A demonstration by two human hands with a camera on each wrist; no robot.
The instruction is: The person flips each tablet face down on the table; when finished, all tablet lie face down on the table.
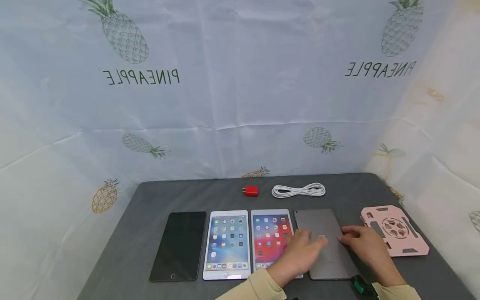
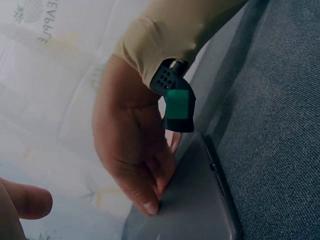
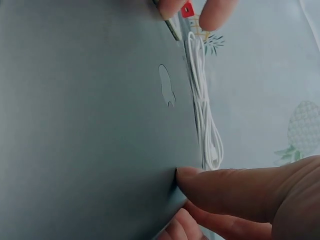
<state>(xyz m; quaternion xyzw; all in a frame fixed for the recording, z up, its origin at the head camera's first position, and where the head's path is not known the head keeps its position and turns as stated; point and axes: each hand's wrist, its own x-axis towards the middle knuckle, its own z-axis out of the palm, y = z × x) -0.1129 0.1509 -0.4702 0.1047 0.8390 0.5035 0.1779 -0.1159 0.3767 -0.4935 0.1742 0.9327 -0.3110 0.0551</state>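
Observation:
A grey tablet (image 1: 326,260) lies back side up at the right end of a row of tablets, its apple logo showing in the right wrist view. My right hand (image 1: 365,246) grips its right edge, thumb (image 3: 200,182) on the back and the other fingers lower at the rim. Over the tablet's left edge is my left hand (image 1: 300,255), fingers relaxed and thumb apart from them. That hand also overlaps the white tablet with a red and blue screen (image 1: 268,237) in the head view.
Farther left lie a white tablet with a lit blue screen (image 1: 227,246) and a black tablet (image 1: 180,246). A red charger plug (image 1: 250,191) and a coiled white cable (image 1: 298,191) sit behind the row. Right of my hands rests a pink case (image 1: 408,243) on the grey table (image 1: 120,254).

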